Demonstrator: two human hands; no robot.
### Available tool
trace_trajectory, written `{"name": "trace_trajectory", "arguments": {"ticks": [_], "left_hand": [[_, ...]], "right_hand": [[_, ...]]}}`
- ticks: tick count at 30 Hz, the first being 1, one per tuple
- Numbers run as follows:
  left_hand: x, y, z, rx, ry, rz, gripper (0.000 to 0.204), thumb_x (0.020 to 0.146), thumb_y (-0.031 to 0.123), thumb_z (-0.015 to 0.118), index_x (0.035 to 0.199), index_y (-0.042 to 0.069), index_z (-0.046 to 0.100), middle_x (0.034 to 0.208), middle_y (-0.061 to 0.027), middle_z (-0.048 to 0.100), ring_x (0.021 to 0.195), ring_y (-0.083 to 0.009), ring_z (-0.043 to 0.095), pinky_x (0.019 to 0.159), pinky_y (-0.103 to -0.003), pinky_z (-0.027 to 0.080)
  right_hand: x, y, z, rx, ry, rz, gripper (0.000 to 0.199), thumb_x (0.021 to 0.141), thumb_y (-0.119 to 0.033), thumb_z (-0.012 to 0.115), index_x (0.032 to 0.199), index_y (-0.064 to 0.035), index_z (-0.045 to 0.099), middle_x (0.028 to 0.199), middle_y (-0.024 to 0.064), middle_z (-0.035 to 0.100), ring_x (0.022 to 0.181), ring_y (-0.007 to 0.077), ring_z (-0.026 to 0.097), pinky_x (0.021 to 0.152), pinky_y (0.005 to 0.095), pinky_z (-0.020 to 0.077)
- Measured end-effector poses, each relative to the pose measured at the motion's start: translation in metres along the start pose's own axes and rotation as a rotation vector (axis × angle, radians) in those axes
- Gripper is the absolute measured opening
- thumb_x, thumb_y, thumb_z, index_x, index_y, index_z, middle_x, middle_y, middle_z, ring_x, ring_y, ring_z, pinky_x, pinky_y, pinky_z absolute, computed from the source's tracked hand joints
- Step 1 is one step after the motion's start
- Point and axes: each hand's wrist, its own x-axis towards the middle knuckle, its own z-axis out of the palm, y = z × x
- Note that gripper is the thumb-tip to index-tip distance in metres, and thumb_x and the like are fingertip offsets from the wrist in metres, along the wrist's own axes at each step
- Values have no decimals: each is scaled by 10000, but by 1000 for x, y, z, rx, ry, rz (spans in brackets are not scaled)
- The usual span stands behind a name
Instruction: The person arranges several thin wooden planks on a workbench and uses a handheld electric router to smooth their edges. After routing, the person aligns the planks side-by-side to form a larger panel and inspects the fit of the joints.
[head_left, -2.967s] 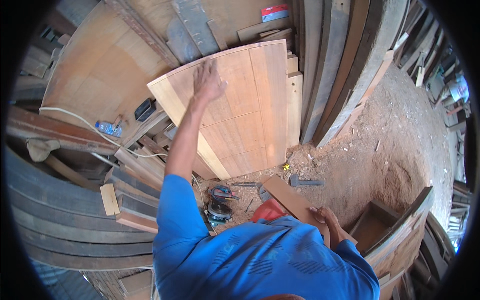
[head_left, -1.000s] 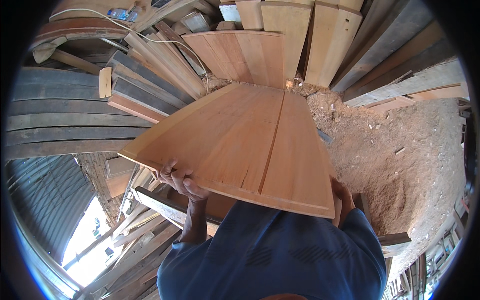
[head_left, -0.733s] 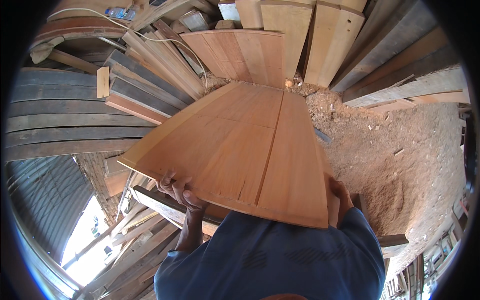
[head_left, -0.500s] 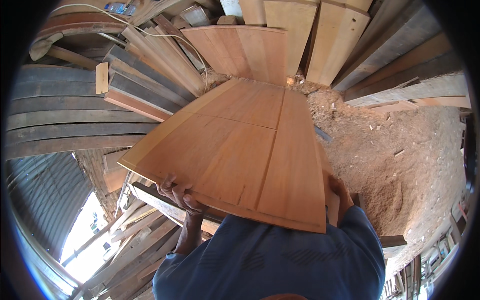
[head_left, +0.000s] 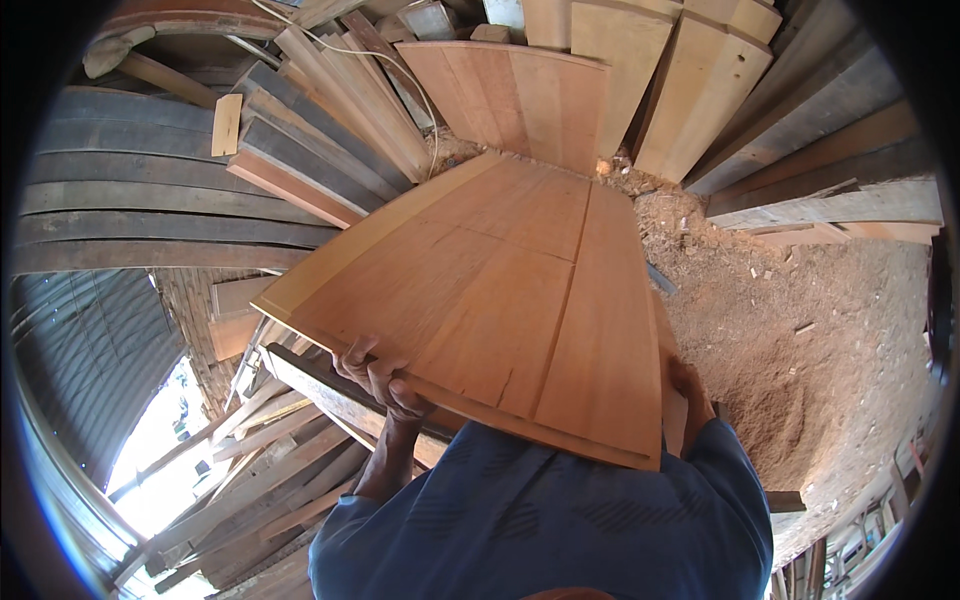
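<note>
A broad wooden panel point(head_left: 490, 290) of reddish-brown boards, with a paler strip along its left side, slopes away from my body. A dark groove runs along its length and a thin line crosses it. Its near edge lies close against my blue shirt. My left hand point(head_left: 382, 378) is closed around the near edge, left of the middle, with fingers bent over the top face. At the panel's right side, my right hand point(head_left: 690, 395) grips the edge; its fingertips are mostly hidden.
Another wooden panel point(head_left: 510, 95) leans beyond the far end. Long dark planks point(head_left: 170, 195) are stacked at left, and pale boards point(head_left: 695, 95) stand at the back right. Loose timber point(head_left: 270, 470) piles up lower left. Sawdust point(head_left: 785, 410) covers the ground at right.
The whole view has shifted slightly, so the panel and surroundings appear a little farther right. Both hands keep their hold on the panel.
</note>
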Motion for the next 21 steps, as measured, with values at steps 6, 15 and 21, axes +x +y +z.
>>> {"name": "trace_trajectory", "arguments": {"ticks": [6, 15, 21], "left_hand": [[-4, 2, -7, 25, -71, -8, 499, 1045, 497, 257, 876, 138, 560, 1207, -129, 531, 1157, -294, 434, 1006, -517, 319], [23, 6, 29, -146, 127, 65, 374, 1007, 420, 315, 816, 162, 506, 1161, -111, 520, 1131, -290, 401, 1000, -498, 308], [85, 19, 61, -119, 220, 118, 361, 1001, 373, 335, 794, 136, 511, 1145, -110, 547, 1112, -311, 410, 1004, -491, 283]], "right_hand": [[5, 14, 1, -53, 35, -202, 609, 1049, -497, 288, 1313, -34, 584, 1259, 372, 541, 1218, 462, 540, 999, 521, 451], [-37, -31, -42, 271, 78, -46, 612, 1060, -484, 312, 1448, -45, 488, 1443, 239, 512, 1360, 341, 478, 1083, 429, 414], [-33, -1, -75, 321, 389, -303, 520, 967, -406, 614, 1224, 45, 605, 1114, 200, 673, 983, 268, 660, 818, 366, 525]]}}
